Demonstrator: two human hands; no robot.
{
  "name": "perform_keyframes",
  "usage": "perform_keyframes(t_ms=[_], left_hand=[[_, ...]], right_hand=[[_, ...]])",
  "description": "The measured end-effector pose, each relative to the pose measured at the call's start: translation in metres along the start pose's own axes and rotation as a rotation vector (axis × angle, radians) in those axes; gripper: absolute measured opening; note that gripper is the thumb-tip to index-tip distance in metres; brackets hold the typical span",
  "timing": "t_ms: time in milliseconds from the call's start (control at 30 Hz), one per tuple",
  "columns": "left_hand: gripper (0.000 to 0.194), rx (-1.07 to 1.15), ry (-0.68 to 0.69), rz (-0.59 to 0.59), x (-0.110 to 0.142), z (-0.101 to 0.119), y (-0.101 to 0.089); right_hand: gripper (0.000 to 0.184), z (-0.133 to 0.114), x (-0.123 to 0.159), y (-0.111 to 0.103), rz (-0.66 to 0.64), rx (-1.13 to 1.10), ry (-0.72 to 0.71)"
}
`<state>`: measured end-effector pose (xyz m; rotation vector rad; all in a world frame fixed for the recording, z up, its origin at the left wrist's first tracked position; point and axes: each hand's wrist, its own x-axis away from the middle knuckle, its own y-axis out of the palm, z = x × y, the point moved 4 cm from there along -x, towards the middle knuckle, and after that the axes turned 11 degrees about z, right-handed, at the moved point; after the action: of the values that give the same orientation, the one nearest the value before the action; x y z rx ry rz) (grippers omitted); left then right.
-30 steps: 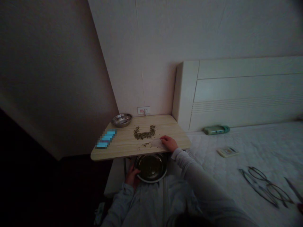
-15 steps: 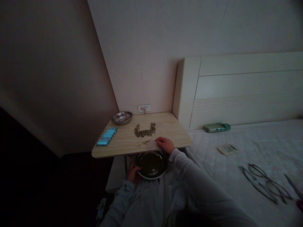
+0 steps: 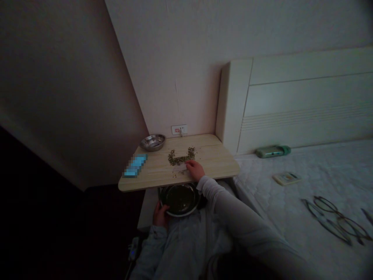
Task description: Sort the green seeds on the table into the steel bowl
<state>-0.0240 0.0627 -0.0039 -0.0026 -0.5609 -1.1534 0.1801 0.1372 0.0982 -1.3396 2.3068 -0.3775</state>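
A heap of small dark grains lies in a U shape on a light wooden table. My right hand rests on the table just in front of the heap, fingers curled on a small white card whose edge touches loose grains. My left hand grips the rim of a steel bowl held under the table's front edge; the bowl has dark grains inside. A second, empty steel bowl stands at the table's back left corner.
A blurred blue flat object lies at the table's left. A wall socket sits behind it. To the right is a bed with a white headboard, a green case, a small card and wire hangers.
My right hand with the white card has moved left and forward along the table toward the grain heap. The bowl stays under the table edge. The camera has tilted slightly.
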Motion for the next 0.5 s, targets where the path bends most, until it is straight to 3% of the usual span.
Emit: perform_keyframes(t_ms=[100, 267, 500], left_hand=[[0.054, 0.028, -0.002, -0.025, -0.0036, 0.0, -0.008], [0.055, 0.035, -0.024, 0.053, -0.0077, -0.0026, -0.0111], [0.049, -0.021, 0.04, -0.016, -0.004, 0.0011, -0.0074]], right_hand=[[0.026, -0.0009, 0.003, -0.0005, 0.013, 0.062, -0.03], [0.027, -0.0003, 0.0048, -0.0055, 0.004, 0.078, -0.059], [0.024, -0.0006, 0.004, -0.0032, -0.033, 0.078, -0.071]])
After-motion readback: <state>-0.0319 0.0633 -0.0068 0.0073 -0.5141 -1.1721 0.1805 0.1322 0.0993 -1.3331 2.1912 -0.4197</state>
